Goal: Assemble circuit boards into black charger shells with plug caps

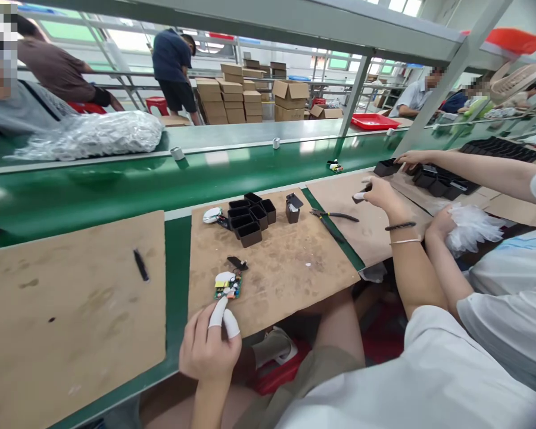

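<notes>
So from where I'm standing, going left to right: there's a short black strip [141, 265] on the left cardboard sheet [84, 304], then the left hand [211, 339], fingers curled, thumb and index close together at the near edge of a little circuit board [228, 288]. Can't tell if it's actually pinching it or just touching. The board sits straight ahead of those fingertips, and its wired black plate [237, 263] trails off the far side, so the pair runs away from the person and a bit right. Left is easily the nearer hand. Past that, a bunch of dark open boxes [250, 229], one box with a raised flap [293, 211], then pliers [339, 215] lying crosswise. The right hand [377, 193] is way over right, fingers closed on a small dark piece [364, 190], well apart from the board.
</notes>
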A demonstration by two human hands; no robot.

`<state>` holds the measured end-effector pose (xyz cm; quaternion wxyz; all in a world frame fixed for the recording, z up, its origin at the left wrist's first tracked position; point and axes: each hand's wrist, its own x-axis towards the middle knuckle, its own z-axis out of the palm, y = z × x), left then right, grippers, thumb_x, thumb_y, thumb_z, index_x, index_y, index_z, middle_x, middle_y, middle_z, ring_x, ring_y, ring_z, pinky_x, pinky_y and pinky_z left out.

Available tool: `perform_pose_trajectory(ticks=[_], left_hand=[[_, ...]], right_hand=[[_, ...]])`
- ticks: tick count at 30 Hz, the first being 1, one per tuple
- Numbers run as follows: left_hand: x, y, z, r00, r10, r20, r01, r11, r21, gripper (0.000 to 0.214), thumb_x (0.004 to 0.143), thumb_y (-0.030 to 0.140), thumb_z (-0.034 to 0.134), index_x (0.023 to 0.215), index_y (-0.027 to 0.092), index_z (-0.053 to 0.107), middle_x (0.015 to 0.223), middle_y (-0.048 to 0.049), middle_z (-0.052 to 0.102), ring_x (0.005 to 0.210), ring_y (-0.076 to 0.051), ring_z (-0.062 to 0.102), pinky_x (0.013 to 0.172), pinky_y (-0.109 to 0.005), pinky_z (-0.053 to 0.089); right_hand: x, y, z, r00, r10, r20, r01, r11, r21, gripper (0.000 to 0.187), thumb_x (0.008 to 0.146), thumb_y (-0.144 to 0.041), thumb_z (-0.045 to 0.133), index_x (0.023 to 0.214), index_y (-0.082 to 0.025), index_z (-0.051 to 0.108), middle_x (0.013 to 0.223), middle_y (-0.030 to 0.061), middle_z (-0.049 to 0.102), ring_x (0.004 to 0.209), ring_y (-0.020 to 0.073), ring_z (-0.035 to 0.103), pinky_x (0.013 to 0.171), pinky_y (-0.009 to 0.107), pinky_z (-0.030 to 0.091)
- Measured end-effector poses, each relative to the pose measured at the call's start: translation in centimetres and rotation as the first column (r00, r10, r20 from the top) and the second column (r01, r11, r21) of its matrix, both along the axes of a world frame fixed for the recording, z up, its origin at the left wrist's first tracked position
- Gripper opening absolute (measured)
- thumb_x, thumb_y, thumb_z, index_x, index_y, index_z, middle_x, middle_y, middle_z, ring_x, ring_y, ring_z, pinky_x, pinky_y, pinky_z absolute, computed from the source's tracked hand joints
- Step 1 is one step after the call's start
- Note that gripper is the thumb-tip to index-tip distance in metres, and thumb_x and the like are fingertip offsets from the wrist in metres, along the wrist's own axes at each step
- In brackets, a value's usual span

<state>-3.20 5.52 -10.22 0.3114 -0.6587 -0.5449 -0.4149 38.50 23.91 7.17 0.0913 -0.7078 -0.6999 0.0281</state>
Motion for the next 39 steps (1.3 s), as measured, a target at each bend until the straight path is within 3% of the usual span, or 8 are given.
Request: perform_pose_trajectory(ticks=[3,6,8,16,24,31,34,39], left_hand=[[0.2,-0.1,0.0,1.0,-0.002,0.013,0.002,1.0,-0.018,0.022,0.09,0.01,0.065,0.109,0.016,0.073,0.093,-0.0093,0.08,0.089,-0.023,0.07,0.077,-0.031,0.048],[0.3,-0.3,-0.2,0.998,-0.003,0.058,0.006,0.999,-0.052,0.022,0.092,0.012,0.063,0.111,0.017,0.073,0.096,-0.0092,0.079,0.093,-0.023,0.07,0.082,-0.032,0.048],[0.4,-0.3,-0.3,0.996,-0.009,0.088,0.015,0.997,-0.07,0.023,0.093,0.012,0.062,0.112,0.017,0.073,0.097,-0.0099,0.079,0.096,-0.024,0.069,0.083,-0.032,0.047],[0.8,-0.2,0.2,0.995,0.003,0.095,0.005,0.997,-0.081,0.019,0.093,0.012,0.06,0.108,0.015,0.072,0.095,-0.0091,0.079,0.094,-0.023,0.068,0.081,-0.031,0.047],[0.8,-0.6,0.3,0.97,0.036,0.239,0.014,0.979,-0.204,0.032,0.098,0.028,0.061,0.125,0.012,0.067,0.109,-0.015,0.077,0.105,-0.027,0.069,0.09,-0.036,0.052],[0.4,-1.1,1.4,0.937,-0.053,0.345,0.139,0.963,-0.23,0.035,0.099,0.029,0.062,0.129,0.013,0.064,0.116,-0.0162,0.072,0.11,-0.028,0.066,0.098,-0.04,0.054],[0.6,-0.9,1.7,0.938,-0.063,0.342,0.143,0.967,-0.212,0.033,0.098,0.025,0.063,0.129,0.013,0.064,0.115,-0.0159,0.072,0.109,-0.027,0.066,0.098,-0.04,0.053],[1.2,-0.4,1.5,0.971,0.009,0.239,0.032,0.986,-0.166,0.031,0.098,0.023,0.063,0.126,0.011,0.066,0.11,-0.0167,0.074,0.104,-0.027,0.068,0.092,-0.038,0.054]], right_hand=[[-4.6,-0.8,1.9,0.977,0.154,-0.146,-0.137,0.984,0.118,0.069,0.088,-0.038,0.072,0.152,-0.026,0.049,0.146,0.0099,0.062,0.133,0.0354,0.061,0.11,0.047,0.052],[-11.4,-2.8,2.8,0.806,0.519,-0.284,-0.499,0.854,0.146,0.074,0.08,-0.035,0.079,0.149,-0.03,0.054,0.145,0.0052,0.064,0.129,0.0319,0.064,0.107,0.042,0.054],[-16.1,-4.3,2.0,0.759,0.6,-0.253,-0.603,0.795,0.075,0.069,0.08,-0.031,0.079,0.145,-0.029,0.058,0.136,0.0067,0.069,0.123,0.0325,0.067,0.103,0.042,0.056],[-25.7,-5.1,-6.0,0.929,0.369,-0.015,-0.37,0.928,-0.049,0.086,0.091,-0.026,0.07,0.165,-0.017,0.027,0.15,0.0268,0.046,0.114,0.0408,0.072,0.095,0.049,0.058],[-23.2,-7.0,-7.6,0.849,0.508,-0.147,-0.507,0.861,0.052,0.109,0.082,-0.016,0.079,0.169,-0.029,0.013,0.141,0.0168,0.048,0.129,0.0387,0.062,0.11,0.054,0.053],[-20.2,-12.0,-5.4,0.778,0.514,-0.36,-0.573,0.816,-0.074,0.115,0.079,-0.062,0.082,0.169,-0.03,0.017,0.152,0.0177,0.053,0.133,0.0421,0.06,0.11,0.06,0.053],[-17.5,-8.1,-2.9,0.752,0.47,-0.463,-0.501,0.863,0.063,0.095,0.089,-0.057,0.074,0.167,-0.032,0.026,0.154,0.0115,0.055,0.122,0.0315,0.067,0.104,0.047,0.058],[-11.2,6.9,-0.5,0.951,0.03,-0.309,0.027,0.984,0.178,0.061,0.099,-0.033,0.066,0.152,-0.01,0.048,0.137,0.0173,0.065,0.126,0.0278,0.063,0.113,0.045,0.048]])
